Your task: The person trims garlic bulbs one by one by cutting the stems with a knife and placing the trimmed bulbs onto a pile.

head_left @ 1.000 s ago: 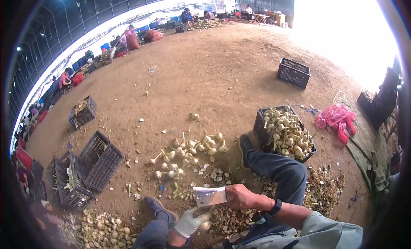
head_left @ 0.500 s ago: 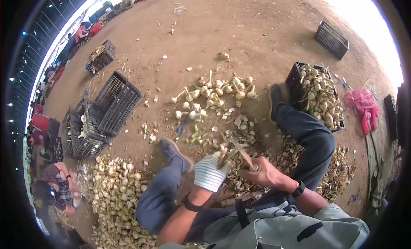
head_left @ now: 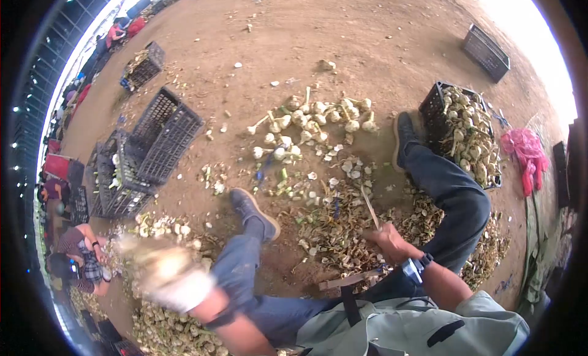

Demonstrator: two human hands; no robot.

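My right hand (head_left: 390, 241) is closed around the handle of a knife (head_left: 370, 207), whose blade points up and away from me. Under it lie garlic peelings and cut stems (head_left: 338, 236) between my legs. Out to the left, my gloved left hand (head_left: 168, 273) is smeared by motion above a large heap of garlic bulbs (head_left: 168, 331); its fingers and anything in them cannot be made out. Beyond my feet, garlic bulbs with stems (head_left: 315, 120) are spread on the dirt floor.
At the right stands a black crate (head_left: 436, 114) full of garlic, near pink netting (head_left: 525, 151). Black crates (head_left: 168, 135) lean together at the left, with another crate (head_left: 487, 53) far right. A seated person (head_left: 79, 258) works at the far left. A wooden strip (head_left: 350, 280) lies before me.
My left hand has swung from beside the knife out to the left, over the garlic heap. The right hand has shifted slightly right, still gripping the knife. The view has moved a little.
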